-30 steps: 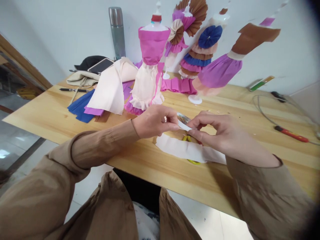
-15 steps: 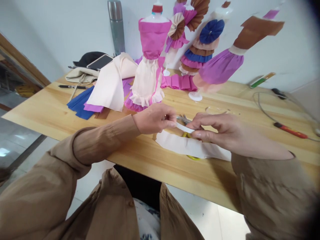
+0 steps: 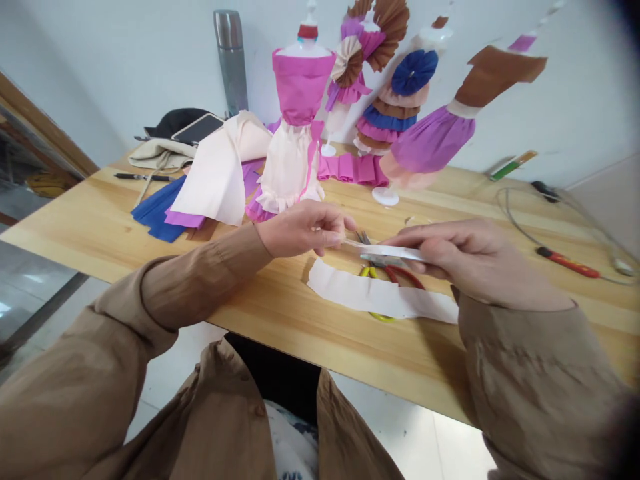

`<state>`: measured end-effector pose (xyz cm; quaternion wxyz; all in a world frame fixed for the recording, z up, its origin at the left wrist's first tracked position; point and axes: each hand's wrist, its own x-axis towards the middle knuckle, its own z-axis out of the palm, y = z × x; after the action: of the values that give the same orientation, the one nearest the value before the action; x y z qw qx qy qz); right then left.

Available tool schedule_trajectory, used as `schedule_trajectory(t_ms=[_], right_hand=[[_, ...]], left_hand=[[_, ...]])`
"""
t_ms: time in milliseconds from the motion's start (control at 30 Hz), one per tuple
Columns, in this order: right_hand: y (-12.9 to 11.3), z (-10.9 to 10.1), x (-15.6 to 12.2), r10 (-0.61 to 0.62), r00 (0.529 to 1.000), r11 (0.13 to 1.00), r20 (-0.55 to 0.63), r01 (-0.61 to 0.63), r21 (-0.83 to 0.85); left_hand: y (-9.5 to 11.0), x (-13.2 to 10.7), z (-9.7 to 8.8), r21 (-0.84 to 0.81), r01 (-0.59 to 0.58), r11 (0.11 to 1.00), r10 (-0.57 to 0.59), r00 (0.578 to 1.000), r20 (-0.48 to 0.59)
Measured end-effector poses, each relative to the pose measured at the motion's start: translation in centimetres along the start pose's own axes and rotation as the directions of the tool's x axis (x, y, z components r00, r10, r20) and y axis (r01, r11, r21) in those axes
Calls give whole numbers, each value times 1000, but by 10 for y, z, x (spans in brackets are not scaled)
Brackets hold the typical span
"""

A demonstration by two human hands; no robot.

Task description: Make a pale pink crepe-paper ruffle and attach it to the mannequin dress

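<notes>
My right hand [image 3: 465, 257] grips a narrow white band that looks like a roll of tape [image 3: 393, 251] seen edge-on. From its left end a thin, pale tail runs to my left hand [image 3: 313, 227], whose thumb and finger pinch it. Below both hands a pale strip of crepe paper [image 3: 380, 292] lies flat on the table. Partly under that strip and my right hand are pliers with red handles [image 3: 407, 275] and a tool with yellow handles [image 3: 369, 272]. Their overlap hides which jaws belong to which.
Small dress forms in crepe paper, one with a pink top [image 3: 304, 87], stand along the wall. Paper sheets [image 3: 213, 177] and a phone [image 3: 200, 128] lie left, near a thermos [image 3: 231, 67]. A red-and-black tool with a cord [image 3: 567, 262] lies right.
My hands have moved apart, the right one shifting right with the white band. A thin tail now stretches between them, and more of the pliers shows.
</notes>
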<state>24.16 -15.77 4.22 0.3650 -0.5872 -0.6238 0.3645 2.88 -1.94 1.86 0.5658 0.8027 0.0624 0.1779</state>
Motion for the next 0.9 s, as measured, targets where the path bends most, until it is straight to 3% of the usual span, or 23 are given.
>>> schedule_trajectory(t_ms=[133, 300, 433, 600, 900], right_hand=[[3, -4, -1, -68, 991, 997, -117, 72, 26], [-4, -2, 4, -346, 912, 896, -221, 252, -365], [-2, 1, 5, -489, 837, 812, -245, 333, -480], [10, 11, 10, -560, 746, 827, -361, 478, -295], [14, 34, 22, -521, 690, 779, -501, 625, 51]], left_hand=[[9, -4, 1, -107, 12, 994, -16, 999, -32], [17, -7, 4, -174, 53, 983, -58, 998, -28], [18, -6, 5, -209, 107, 972, -119, 992, -46], [6, -1, 13, -296, 177, 939, -214, 972, -99], [5, -1, 19, -371, 336, 866, -393, 915, -89]])
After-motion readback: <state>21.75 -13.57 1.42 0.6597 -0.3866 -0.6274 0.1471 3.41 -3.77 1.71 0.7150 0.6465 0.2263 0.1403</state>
